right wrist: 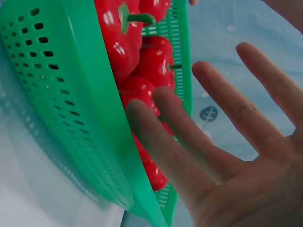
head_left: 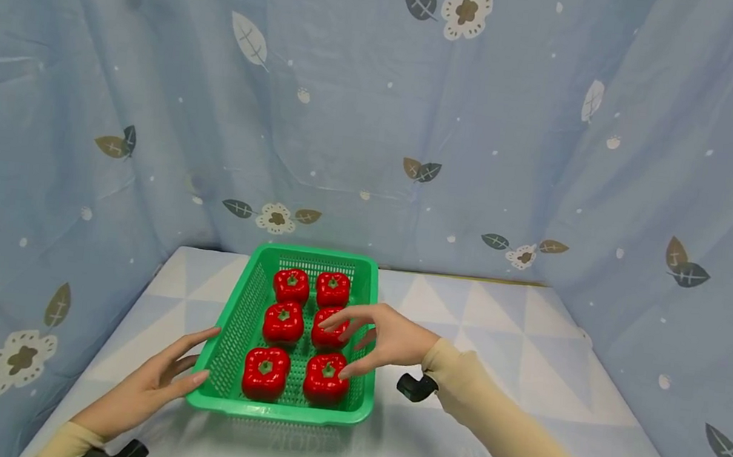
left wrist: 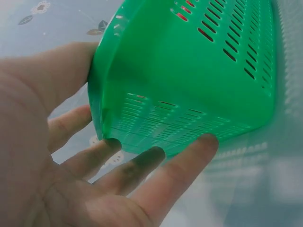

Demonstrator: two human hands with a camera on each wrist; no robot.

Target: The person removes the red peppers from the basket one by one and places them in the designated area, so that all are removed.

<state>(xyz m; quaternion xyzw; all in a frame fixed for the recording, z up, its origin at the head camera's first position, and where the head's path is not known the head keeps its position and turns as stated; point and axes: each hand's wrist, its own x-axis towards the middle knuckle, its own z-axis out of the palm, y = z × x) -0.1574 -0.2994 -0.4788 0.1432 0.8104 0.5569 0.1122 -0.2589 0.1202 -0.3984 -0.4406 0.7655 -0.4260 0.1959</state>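
Basket: one green mesh basket [head_left: 280, 411] at the lower centre of the head view, a little left of the middle, resting on the table [head_left: 528, 350].
Peppers: six red peppers [head_left: 283, 324], all inside the basket, in two columns of three; the left column is fully visible from above, while fingers partly cover the middle one of the right column.
Stems: green; one shows clearly near the top of the right wrist view, left of centre (curved, like a small hook).
Left hand: one, at the lower left of the head view; the left hand [head_left: 145, 384] has its fingers extended and apart, thumb near the basket's lower left corner, other fingertips along its left side. The grip is wide, with the fingers against the outside of the basket rather than wrapped round it.
Right hand: one, right of the frame's centre line; the right hand [head_left: 397, 336] is over the right column, thumb well apart from the fingers. The grip is wide and holds nothing; whether the thumb touches the nearest right pepper, I cannot tell.
Sleeves: two cream sleeves [head_left: 506, 429], one at the lower left, one at the lower right.
Black devices: two black devices [head_left: 417, 388], one at each wrist.
Curtain: a blue curtain [head_left: 352, 108] with printed leaves and flowers fills the upper frame and both sides.
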